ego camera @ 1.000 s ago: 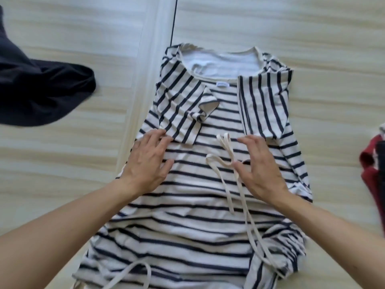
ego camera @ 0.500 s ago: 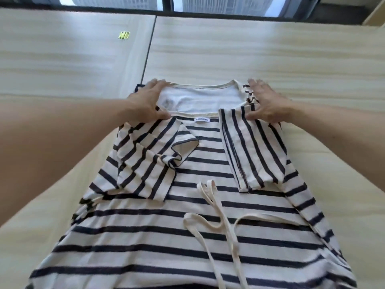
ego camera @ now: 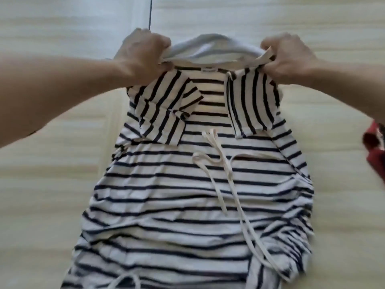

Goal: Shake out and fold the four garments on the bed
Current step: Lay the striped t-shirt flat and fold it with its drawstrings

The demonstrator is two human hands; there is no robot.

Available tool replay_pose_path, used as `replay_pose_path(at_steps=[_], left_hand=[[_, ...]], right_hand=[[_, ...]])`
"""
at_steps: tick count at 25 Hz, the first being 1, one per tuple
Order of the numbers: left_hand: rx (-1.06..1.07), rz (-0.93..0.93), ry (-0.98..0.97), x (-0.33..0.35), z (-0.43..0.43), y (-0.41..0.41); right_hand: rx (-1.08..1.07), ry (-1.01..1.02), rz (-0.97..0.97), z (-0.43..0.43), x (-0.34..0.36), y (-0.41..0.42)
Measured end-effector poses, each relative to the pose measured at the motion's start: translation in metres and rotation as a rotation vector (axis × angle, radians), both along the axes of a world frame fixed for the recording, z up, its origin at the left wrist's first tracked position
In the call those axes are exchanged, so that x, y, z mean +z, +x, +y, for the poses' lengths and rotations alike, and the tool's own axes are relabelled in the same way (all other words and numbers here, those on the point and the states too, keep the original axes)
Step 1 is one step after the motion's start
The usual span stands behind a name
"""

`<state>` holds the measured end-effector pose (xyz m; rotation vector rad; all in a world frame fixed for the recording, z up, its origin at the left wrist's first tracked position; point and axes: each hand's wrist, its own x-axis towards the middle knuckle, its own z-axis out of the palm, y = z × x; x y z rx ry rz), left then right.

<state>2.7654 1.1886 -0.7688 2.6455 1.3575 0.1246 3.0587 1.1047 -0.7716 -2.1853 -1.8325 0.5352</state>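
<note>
Striped cotton, dark lines on white, covers the middle of the bed (ego camera: pixel 312 49): a dress (ego camera: pixel 166 195) lying flat with its neckline at the far end and its hem running out of view at the near edge. Both short sleeves are folded inward over the chest, the left sleeve (ego camera: pixel 162 109) rumpled and slanting, the right sleeve (ego camera: pixel 252 103) flatter and squarer. A cream drawstring (ego camera: pixel 220 163) loops across the waist and trails down toward the lower right.

The left hand (ego camera: pixel 143 57) is closed on the left shoulder of the dress, fingers curled tight round a bunch of fabric at the collar. The right hand (ego camera: pixel 291 57) grips the right shoulder the same way, fist clenched on the cloth. Between them the neckline (ego camera: pixel 212 51) is lifted off the bed, its white inside showing, while the skirt lies wrinkled on the bed.

At the right edge, well apart from the dress, a red garment (ego camera: pixel 375 147) lies partly out of view.
</note>
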Motion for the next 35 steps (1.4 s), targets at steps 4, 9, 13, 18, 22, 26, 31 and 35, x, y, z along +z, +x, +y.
replay_pose_path(at_steps=[4,9,13,18,22,26,31,35], left_hand=[[-0.244,0.001,0.102,0.066,-0.065,-0.050],[-0.519,0.026,0.124,0.088,-0.170,-0.121],[-0.754,0.210,-0.172,0.033,-0.273,-0.166],[-0.550,0.274,-0.365,-0.021,-0.328,-0.169],[-0.161,0.108,-0.197,-0.054,-0.325,-0.122],[-0.015,0.304,-0.376,-0.099,-0.334,-0.108],[-0.024,0.291,-0.308,-0.098,-0.343,-0.091],[-0.130,0.225,-0.370,-0.097,-0.360,-0.062]], right_hand=[[0.137,0.141,0.019,-0.094,0.066,-0.008],[0.193,0.143,0.026,-0.246,0.089,-0.048],[0.437,-0.141,-0.037,-0.356,0.032,-0.090],[0.194,-0.391,0.009,-0.388,-0.016,-0.109],[-0.527,-0.253,0.115,-0.352,-0.036,-0.102],[-0.804,-0.508,0.228,-0.343,-0.068,-0.117],[-0.951,-0.312,0.272,-0.336,-0.076,-0.126],[-1.156,-0.257,0.620,-0.338,-0.064,-0.124]])
